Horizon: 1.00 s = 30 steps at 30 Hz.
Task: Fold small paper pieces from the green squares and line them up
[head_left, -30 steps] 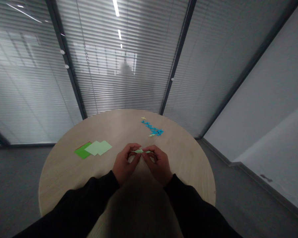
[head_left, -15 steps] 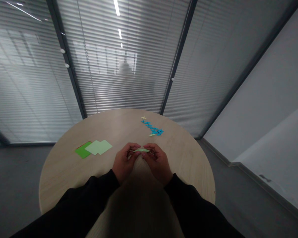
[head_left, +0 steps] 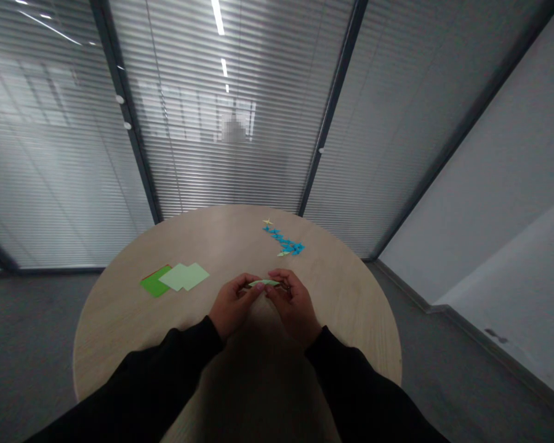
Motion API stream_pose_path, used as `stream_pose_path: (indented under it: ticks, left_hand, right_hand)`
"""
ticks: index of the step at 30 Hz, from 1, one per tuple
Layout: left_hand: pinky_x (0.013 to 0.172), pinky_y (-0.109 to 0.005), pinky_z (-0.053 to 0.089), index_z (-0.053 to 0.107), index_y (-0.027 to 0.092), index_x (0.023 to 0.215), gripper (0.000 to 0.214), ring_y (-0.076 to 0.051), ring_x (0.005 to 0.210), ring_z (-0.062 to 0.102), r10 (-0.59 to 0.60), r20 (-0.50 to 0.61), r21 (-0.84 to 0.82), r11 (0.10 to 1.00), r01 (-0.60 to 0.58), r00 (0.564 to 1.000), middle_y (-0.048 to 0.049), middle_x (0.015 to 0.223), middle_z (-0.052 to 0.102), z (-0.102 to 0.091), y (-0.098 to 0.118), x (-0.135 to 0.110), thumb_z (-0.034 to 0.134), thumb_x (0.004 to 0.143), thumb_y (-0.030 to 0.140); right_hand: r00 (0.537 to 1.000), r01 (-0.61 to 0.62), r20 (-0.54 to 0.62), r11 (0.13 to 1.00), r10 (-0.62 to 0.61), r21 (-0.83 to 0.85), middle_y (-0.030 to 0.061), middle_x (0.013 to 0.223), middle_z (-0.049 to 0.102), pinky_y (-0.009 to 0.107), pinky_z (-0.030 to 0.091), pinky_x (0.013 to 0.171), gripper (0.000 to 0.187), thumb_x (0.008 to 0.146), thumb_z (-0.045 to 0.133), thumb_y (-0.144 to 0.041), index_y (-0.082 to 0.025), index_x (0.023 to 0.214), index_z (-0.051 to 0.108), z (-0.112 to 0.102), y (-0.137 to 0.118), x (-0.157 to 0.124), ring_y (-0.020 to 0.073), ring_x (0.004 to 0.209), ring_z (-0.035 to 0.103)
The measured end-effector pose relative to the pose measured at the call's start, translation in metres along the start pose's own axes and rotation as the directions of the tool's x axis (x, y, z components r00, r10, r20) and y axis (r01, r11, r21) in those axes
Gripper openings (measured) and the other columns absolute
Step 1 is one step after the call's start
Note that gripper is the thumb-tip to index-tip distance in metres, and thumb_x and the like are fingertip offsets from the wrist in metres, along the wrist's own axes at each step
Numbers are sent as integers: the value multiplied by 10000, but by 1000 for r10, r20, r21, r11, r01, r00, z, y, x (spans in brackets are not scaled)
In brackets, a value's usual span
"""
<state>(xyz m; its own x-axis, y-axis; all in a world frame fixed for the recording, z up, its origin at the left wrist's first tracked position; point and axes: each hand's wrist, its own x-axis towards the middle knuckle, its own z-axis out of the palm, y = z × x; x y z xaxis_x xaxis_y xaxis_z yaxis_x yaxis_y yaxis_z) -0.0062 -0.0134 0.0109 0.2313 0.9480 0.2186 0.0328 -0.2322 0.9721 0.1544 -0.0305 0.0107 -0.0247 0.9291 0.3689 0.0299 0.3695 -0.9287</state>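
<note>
A narrow folded green strip (head_left: 264,282) is pinched closed by the fingers (head_left: 248,283) of the left hand (head_left: 233,304) and right hand (head_left: 293,301) above the counter (head_left: 341,320); folded blue pieces (head_left: 282,241) lie beyond, and green sheets (head_left: 174,278) remain unfolded.

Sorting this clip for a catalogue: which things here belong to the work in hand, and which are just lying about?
In use: left hand; right hand; folded pale green paper strip, held between both hands.

Lying about: pale green paper squares; darker green paper square; small blue folded paper pieces; small yellow folded paper star; round wooden table.
</note>
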Motion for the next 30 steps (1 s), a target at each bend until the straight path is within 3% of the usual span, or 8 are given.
stream_pose_path:
  ticks: [5,8,14,19,26,30]
  left_hand:
    - [675,-289,484,674,157,1086,381,-156,706,603,22,-15,-23,999,-22,1000,-57,881,706,0,-2,0,667,833,442]
    - [636,-280,457,696,151,955,317,-158,670,583,18,6,33,999,-18,1000,-45,790,692,-1,-1,0,633,854,445]
    - [606,-280,423,647,179,802,235,-173,628,578,77,-86,192,980,-59,993,-17,673,665,-1,0,-1,587,858,400]
    - [640,-304,439,634,196,754,186,-203,664,622,84,-131,325,945,-37,988,-34,697,700,0,0,-1,578,849,345]
    - [622,-281,432,667,186,874,290,-182,660,594,52,-37,222,974,-43,998,-24,744,697,0,0,-1,569,877,459]
    - [586,-271,392,622,182,752,302,-166,611,544,50,-28,260,965,-41,998,-6,646,631,-2,-1,-1,570,871,455]
  right_hand:
    - [1000,1,24,1000,-1,6,65,1059,674,325,573,769,283,844,688,-330,-234,1086,577,-1,3,0,181,854,695]
    - [1000,-6,25,999,7,-44,64,1038,686,326,572,757,284,847,686,-340,-229,1089,588,-1,5,0,183,835,702]
    - [998,-20,57,993,27,-114,64,1008,714,325,561,772,287,825,698,-370,-206,1052,639,0,4,2,196,862,704]
    - [998,-41,39,973,51,-226,29,779,702,294,522,662,235,852,667,-428,-194,851,680,1,-1,3,177,710,659]
    - [1000,6,28,967,2,-255,0,651,623,271,479,600,227,897,588,-398,-200,790,623,-4,-3,5,158,627,592]
    - [997,1,77,960,22,-279,-7,625,593,266,459,583,229,901,562,-378,-204,753,580,-6,-2,6,153,599,574]
